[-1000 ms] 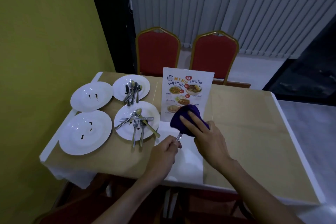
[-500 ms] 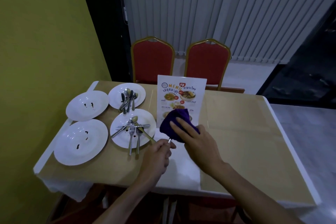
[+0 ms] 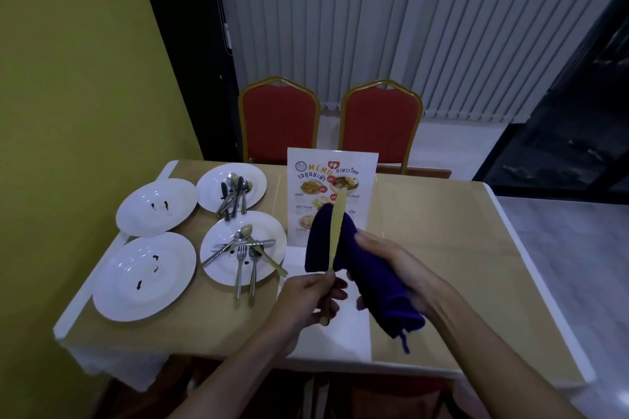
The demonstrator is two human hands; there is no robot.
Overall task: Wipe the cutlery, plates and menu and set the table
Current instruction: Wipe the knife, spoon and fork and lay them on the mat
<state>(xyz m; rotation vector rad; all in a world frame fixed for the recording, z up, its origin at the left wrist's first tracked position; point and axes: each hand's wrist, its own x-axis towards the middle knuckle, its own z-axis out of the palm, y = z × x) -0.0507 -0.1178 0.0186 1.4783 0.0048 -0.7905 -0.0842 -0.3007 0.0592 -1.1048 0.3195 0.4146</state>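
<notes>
My left hand (image 3: 308, 299) grips the handle of a gold-coloured knife (image 3: 337, 228) that points up and away, its blade bare in front of the menu. My right hand (image 3: 394, 269) holds a purple cloth (image 3: 374, 275) beside and behind the blade. The upright menu card (image 3: 332, 173) stands mid-table. Left of it lie white plates: two stained ones (image 3: 156, 206) (image 3: 144, 277) and two holding piles of cutlery (image 3: 231, 187) (image 3: 243, 248).
The table (image 3: 442, 248) has a tan top with white edges. Two red chairs with gold frames (image 3: 279, 119) (image 3: 381, 122) stand at its far side. A yellow wall runs along the left, and vertical blinds hang behind the chairs.
The cloth was wrapped over the knife's blade; now the blade stands bare and the cloth has slid down to my right. The camera view has also tilted up.
</notes>
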